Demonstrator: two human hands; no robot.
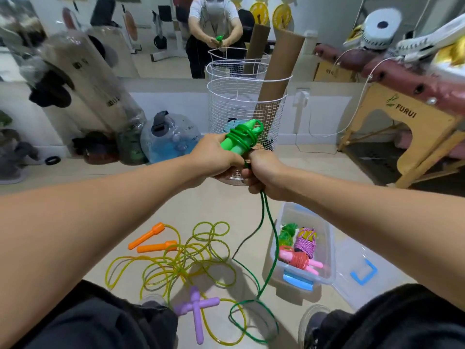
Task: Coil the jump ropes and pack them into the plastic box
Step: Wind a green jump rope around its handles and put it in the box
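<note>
loose green cord (263, 250) trailing down to the floor between the feet, ending in a loop right by the right shoe (314, 321). easy to step on, and a foot on that loop would probably yank the wraps loose up top. also lying close to the yellow-green rope tangle (176, 263) with the purple handles (195, 308) and orange handles (153, 241), so could snag there and drag that whole mess along while winding. worth watching.

plastic box (329, 248) on the floor to the right, lid (362, 273) beside it, already holding three bundled ropes, so room for this one looks a bit tight and a fat sloppy coil might not sit flat.

further out, both hands up at chest height. left hand (214, 157) grip clamped round the pair of green handles (239, 143), a few turns of cord already wound over them. right hand (261, 172) grip closed around the cord just below the handles, feeding the slack. tension slipping there could let the turns slide off the handle ends.

wire basket (246, 102) behind, not touching anything.
</note>
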